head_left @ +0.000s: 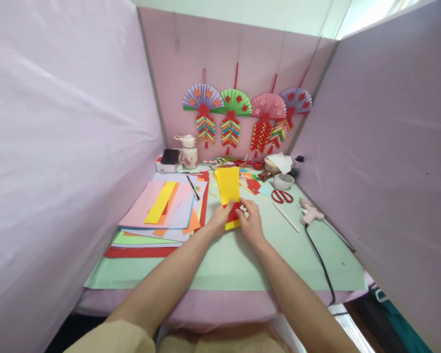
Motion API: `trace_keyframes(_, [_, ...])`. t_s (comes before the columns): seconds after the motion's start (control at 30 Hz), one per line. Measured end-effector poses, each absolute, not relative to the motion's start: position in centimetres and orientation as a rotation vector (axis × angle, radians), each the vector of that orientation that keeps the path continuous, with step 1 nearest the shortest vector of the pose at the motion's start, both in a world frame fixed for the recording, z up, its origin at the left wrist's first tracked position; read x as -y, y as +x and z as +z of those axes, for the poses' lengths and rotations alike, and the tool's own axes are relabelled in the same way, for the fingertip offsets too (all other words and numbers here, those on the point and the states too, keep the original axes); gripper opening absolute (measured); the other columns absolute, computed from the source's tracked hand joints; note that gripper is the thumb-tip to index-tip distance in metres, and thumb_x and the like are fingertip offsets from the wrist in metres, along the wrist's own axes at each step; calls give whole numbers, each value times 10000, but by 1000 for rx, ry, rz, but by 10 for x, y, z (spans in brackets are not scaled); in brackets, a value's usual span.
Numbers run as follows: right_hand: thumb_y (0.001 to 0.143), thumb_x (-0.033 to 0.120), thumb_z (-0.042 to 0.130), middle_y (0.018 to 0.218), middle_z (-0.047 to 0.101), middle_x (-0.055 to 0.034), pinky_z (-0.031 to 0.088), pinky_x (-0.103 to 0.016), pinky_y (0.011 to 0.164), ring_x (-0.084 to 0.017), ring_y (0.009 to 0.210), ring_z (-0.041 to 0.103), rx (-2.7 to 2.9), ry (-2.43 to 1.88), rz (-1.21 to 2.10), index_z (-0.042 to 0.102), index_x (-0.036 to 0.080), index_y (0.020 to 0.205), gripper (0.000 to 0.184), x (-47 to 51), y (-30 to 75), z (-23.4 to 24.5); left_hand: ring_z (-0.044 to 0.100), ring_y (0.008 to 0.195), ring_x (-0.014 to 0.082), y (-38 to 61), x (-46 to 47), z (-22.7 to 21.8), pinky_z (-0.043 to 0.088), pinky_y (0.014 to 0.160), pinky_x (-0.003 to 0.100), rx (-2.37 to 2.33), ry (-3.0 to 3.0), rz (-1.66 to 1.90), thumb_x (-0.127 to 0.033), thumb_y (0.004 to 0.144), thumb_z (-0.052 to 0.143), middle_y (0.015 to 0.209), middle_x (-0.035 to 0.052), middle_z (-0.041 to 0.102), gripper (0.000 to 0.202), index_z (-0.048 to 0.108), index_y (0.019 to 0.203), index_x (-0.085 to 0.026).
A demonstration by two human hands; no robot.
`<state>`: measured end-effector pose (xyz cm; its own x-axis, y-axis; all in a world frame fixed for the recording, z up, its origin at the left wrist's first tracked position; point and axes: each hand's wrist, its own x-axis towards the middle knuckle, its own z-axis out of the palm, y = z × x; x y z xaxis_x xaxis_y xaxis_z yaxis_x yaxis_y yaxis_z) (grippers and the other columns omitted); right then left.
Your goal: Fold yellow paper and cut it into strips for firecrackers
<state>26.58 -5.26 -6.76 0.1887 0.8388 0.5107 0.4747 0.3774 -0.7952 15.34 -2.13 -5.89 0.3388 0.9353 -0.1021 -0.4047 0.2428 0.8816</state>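
A folded yellow paper strip (228,185) stands up from between my hands, its layers slightly fanned at the upper left. Around its lower part lies a piece of red paper (232,214), with some yellow showing below. My left hand (219,220) is closed on the yellow paper from the left, thumb pressed over the red piece. At the right edge, my right hand (251,221) has its fingers bent and closed on the red paper. The far side of the papers is hidden.
Stacked coloured paper (135,208) with a craft knife (193,188) lies left. Red-handled scissors (282,196), a white pen-like stick (286,217), tape (283,181) and a corded glue gun (310,212) lie right. A bottle (190,152) stands behind; fan decorations (236,102) hang above.
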Motion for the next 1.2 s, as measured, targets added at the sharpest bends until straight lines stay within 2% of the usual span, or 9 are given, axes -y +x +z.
trace_keyframes(0.13, [775,324,589,838,616,-30,472,-339,734,-180,763,547,1265,-1242,592,605,192,917,195,47,270,-67,677,820,220,154,20,-66,527,768,338,-765,925,949,-488,807,639,938,130,719,430,639,996,-102])
trace_keyframes(0.23, [758,341,615,772,600,-5,473,-309,680,-156,687,540,1149,-1209,687,609,181,967,263,45,273,-67,679,832,233,156,20,-71,529,771,352,-747,968,904,-529,769,659,961,128,717,482,639,1004,-109])
trace_keyframes(0.4, [817,275,540,983,599,-57,478,-310,764,-164,830,567,1283,-1191,515,641,196,1120,329,49,273,-67,661,923,236,158,20,-71,515,813,334,-701,999,952,-517,770,657,1083,130,689,493,632,1065,-122])
trace_keyframes(0.5, [859,261,483,1077,563,-77,476,-329,828,-168,904,565,1346,-1199,444,636,208,1149,332,51,271,-70,657,913,224,156,21,-68,512,797,317,-741,1064,979,-502,789,635,1066,116,695,460,628,1058,-129])
trace_keyframes(0.6, [869,259,479,1099,521,-85,494,-335,808,-165,892,561,1345,-1207,348,601,214,1194,350,52,272,-66,663,859,217,152,24,-62,514,754,310,-809,1194,981,-508,796,617,979,104,711,436,635,1006,-126])
trace_keyframes(0.73, [864,276,530,1094,506,-81,501,-361,811,-174,883,557,1324,-1137,84,584,239,1186,328,54,285,-37,672,751,213,150,28,-58,521,671,323,-842,1283,940,-575,788,585,844,110,698,500,616,974,-112])
trace_keyframes(0.97, [880,310,537,1308,432,-104,393,-451,1006,-262,1218,440,1630,-1032,-145,408,284,1386,523,56,306,22,653,754,188,150,27,-59,507,700,310,-795,1421,959,-562,798,575,834,102,673,483,599,977,-114])
trace_keyframes(1.1, [860,315,579,1233,529,-93,346,-474,1027,-268,1186,451,1746,-1010,-153,479,277,1318,470,54,313,26,649,756,191,149,28,-58,500,702,310,-797,1469,943,-550,815,553,830,102,673,470,607,976,-112])
trace_keyframes(1.2, [807,335,651,1093,578,-67,380,-450,976,-240,1050,507,1694,-1012,10,455,273,1323,555,50,321,25,652,775,201,148,28,-59,499,692,311,-785,1466,920,-557,816,551,854,110,672,482,600,1002,-115])
